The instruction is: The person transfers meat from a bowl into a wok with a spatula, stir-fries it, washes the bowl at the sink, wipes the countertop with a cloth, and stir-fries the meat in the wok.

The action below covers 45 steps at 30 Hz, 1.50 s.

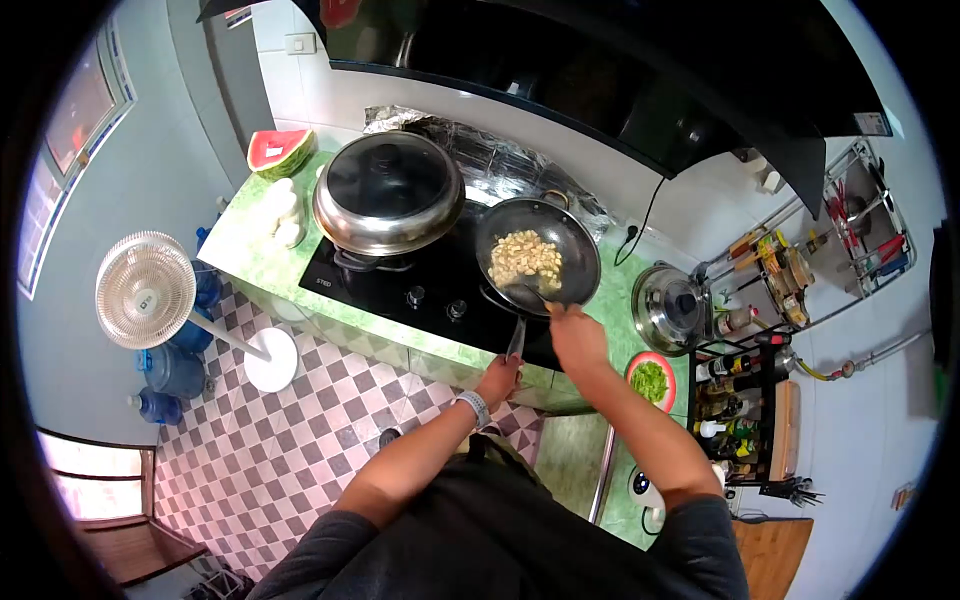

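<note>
One green counter (262, 262) beneath the pan (575, 245) borders checkered flooring (335, 412).

your left hand (497, 379) covers the end of the wok handle (517, 338), and your right hand (578, 338) hides the grip of the utensil (527, 297). the pale pieces (525, 258) are too small for you to identify. a dark lid (387, 170) conceals the big pot's (385, 235) inside. you can't read the bottles' (725, 405) tiny labels, and the top edge crops the range hood (600, 70).
</note>
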Motion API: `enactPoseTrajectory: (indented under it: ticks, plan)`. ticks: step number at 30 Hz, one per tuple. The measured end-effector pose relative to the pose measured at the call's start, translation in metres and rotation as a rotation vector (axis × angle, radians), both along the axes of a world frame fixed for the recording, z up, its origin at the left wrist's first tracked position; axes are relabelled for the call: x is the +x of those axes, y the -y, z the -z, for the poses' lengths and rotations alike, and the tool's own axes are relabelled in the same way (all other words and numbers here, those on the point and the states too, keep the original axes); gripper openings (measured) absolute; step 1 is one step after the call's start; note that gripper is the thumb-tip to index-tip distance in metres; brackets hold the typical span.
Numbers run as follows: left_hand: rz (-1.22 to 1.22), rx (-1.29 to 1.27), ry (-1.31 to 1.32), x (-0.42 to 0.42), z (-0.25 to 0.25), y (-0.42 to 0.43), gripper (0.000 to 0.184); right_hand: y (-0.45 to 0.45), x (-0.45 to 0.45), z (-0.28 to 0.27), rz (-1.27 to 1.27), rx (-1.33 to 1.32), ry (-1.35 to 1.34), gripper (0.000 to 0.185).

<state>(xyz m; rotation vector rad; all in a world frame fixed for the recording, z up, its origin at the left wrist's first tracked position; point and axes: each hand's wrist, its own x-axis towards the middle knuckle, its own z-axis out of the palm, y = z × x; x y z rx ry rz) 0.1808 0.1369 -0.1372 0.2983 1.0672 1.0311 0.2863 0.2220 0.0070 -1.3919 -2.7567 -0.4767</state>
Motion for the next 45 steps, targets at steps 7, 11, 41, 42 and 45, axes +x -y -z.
enactPoseTrajectory:
  ticks: [7,11,41,42,45]
  plan:
    - [-0.032,-0.024,-0.044,0.001,0.001,-0.001,0.031,-0.043,0.02,0.018,0.045,0.097,-0.083,0.018]
    - [-0.05,-0.044,-0.031,0.002,-0.003,0.001,0.03,-0.057,0.067,-0.034,0.193,-0.073,-0.073,0.018]
    - [-0.091,0.047,0.168,0.003,0.005,0.007,0.018,0.005,0.071,-0.051,0.052,-0.075,0.055,0.028]
    - [-0.085,0.075,0.176,0.003,0.008,0.008,0.019,0.006,0.063,-0.045,0.061,-0.071,0.059,0.028]
    - [-0.08,0.047,0.177,0.004,0.0,0.01,0.018,-0.011,0.024,-0.009,0.003,-0.038,0.087,0.026]
